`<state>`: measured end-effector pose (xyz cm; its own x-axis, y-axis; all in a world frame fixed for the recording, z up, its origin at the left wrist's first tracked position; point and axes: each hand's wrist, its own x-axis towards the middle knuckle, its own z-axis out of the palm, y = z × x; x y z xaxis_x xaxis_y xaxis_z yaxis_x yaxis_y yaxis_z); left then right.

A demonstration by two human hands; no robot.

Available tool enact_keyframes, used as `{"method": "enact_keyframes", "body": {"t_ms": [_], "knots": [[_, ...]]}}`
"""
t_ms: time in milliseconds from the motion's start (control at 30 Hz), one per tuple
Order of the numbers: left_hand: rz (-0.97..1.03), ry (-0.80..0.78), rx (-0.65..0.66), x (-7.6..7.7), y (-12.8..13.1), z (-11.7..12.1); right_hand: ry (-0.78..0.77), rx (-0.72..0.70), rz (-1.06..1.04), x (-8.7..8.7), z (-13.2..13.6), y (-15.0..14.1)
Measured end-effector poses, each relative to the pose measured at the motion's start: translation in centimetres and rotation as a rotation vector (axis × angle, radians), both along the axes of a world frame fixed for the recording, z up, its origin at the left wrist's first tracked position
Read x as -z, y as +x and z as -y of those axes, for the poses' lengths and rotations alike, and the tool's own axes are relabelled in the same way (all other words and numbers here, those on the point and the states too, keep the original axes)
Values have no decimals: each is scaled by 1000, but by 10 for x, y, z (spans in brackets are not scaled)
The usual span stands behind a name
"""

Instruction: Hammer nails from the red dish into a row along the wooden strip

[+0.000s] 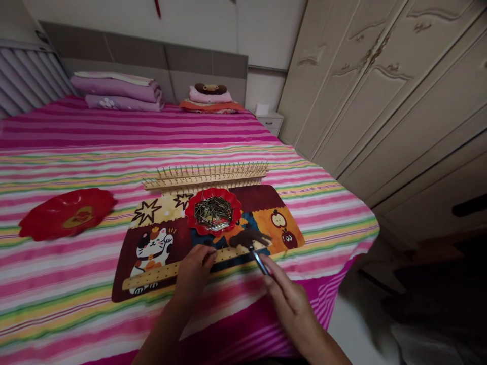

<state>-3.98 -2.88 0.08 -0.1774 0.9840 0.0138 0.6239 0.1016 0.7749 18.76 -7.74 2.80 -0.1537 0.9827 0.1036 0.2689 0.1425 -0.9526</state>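
Observation:
My left hand [195,267] is closed, its thumb and fingertips pinched at a wooden strip [163,276] with a row of small holes or nail heads. What the fingertips hold is too small to make out. In my right hand [289,299] is a hammer [262,264] with a shiny handle; its dark head, smeared by motion, is over the strip's right part. The strip lies slantwise across a patterned mat [182,238]. Just beyond it, a red scalloped bowl [189,215] holds many loose nails [213,210].
Behind the bowl lie wooden strips [209,178] with many nails standing up from them. A red scalloped plate [49,220] lies at left on the striped bedspread [91,268]. Folded bedding [117,91] is by the headboard [137,53]; a wardrobe [353,81] stands at right.

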Motion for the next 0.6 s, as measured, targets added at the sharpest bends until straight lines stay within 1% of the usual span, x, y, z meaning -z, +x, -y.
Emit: {"method": "enact_keyframes", "body": {"t_ms": [67, 133, 167, 200, 267, 333, 467, 533, 600], "knots": [[33, -45, 0, -5, -3, 0, -153, 256, -205, 10, 4, 13], [44, -38, -25, -12, -6, -3, -316, 486, -421, 21, 5, 24], [30, -9, -44, -17, -8, -6, -374, 559, -516, 26, 4, 29], [1, 29, -59, -21, -9, -11, -414, 600, -596, 31, 2, 33], [-104, 95, -58, -30, -10, -23, -450, 621, -717, 40, -1, 39], [-243, 105, 6, -38, -7, -41, -472, 622, -789, 49, -4, 42], [-516, -28, 206, -44, 6, -76, -484, 613, -831, 61, -7, 46], [-572, -82, 249, -44, 12, -90, -495, 601, -837, 64, -8, 47], [-577, -102, 251, -43, 16, -99, -505, 596, -840, 66, -9, 49]]}}
